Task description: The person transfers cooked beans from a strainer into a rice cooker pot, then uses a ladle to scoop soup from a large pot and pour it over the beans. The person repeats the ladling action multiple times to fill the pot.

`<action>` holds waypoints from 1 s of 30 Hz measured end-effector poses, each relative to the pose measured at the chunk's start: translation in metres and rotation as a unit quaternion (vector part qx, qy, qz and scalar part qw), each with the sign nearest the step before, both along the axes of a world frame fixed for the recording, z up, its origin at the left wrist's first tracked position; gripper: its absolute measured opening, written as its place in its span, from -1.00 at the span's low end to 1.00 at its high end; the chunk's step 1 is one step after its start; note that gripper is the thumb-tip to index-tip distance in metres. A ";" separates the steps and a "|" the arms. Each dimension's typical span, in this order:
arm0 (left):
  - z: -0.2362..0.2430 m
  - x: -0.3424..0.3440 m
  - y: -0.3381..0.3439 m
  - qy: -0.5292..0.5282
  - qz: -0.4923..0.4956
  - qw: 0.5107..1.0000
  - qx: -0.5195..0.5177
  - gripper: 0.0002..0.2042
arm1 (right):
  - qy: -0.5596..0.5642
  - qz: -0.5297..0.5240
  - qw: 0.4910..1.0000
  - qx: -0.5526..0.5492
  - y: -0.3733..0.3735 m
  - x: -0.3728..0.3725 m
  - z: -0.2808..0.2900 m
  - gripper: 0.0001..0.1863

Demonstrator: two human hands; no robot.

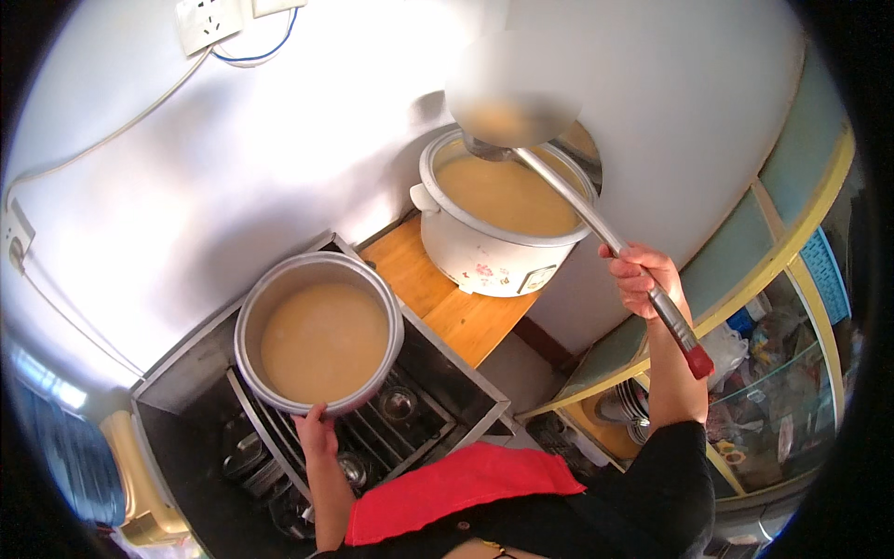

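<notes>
My right hand [643, 278] is wrapped around the long metal handle of a ladle [559, 182], whose end is red. The ladle's bowl is over the far rim of a large white rice cooker [447, 238] with a flower print, partly hidden by a blurred patch. Inside the cooker is a tan, cloudy liquid [503, 194]. At the near rim of a round metal pot [250, 359], my left hand [317, 433] grips the edge. This pot also contains tan liquid [326, 340] and sits on a gas stove [447, 419].
The cooker stands on a wooden board [456, 326] beside the stove. On the right is a yellow-framed cabinet [824, 186] with bags and stacked metal dishes. A blue water jug [70, 456] stands at the far left. Cords run along the wall from a socket [209, 23].
</notes>
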State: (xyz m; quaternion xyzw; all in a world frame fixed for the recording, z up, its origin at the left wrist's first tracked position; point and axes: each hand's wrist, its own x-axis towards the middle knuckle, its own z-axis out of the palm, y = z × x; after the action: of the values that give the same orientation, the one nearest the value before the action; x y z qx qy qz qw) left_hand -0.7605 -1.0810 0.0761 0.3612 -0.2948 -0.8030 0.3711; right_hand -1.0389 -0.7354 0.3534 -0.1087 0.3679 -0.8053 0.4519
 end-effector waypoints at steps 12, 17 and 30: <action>0.015 0.003 0.000 -0.092 -0.055 0.994 0.013 -0.42 | -0.072 0.154 0.985 0.021 -0.047 0.070 -0.023 -0.66; 0.011 0.006 0.000 -0.096 -0.061 0.993 0.028 -0.42 | -0.045 0.219 0.965 0.136 -0.079 0.089 -0.034 -0.66; 0.022 0.001 0.004 -0.085 -0.023 0.995 0.036 -0.40 | 0.190 0.275 0.876 0.348 -0.119 0.107 -0.056 -0.76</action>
State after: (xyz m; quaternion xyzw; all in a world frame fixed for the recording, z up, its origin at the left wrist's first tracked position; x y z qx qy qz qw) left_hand -0.7591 -1.0765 0.0980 0.4344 -0.3046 -0.7876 0.3134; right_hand -0.9317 -0.8541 0.2970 -0.1927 0.6583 -0.4326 0.5851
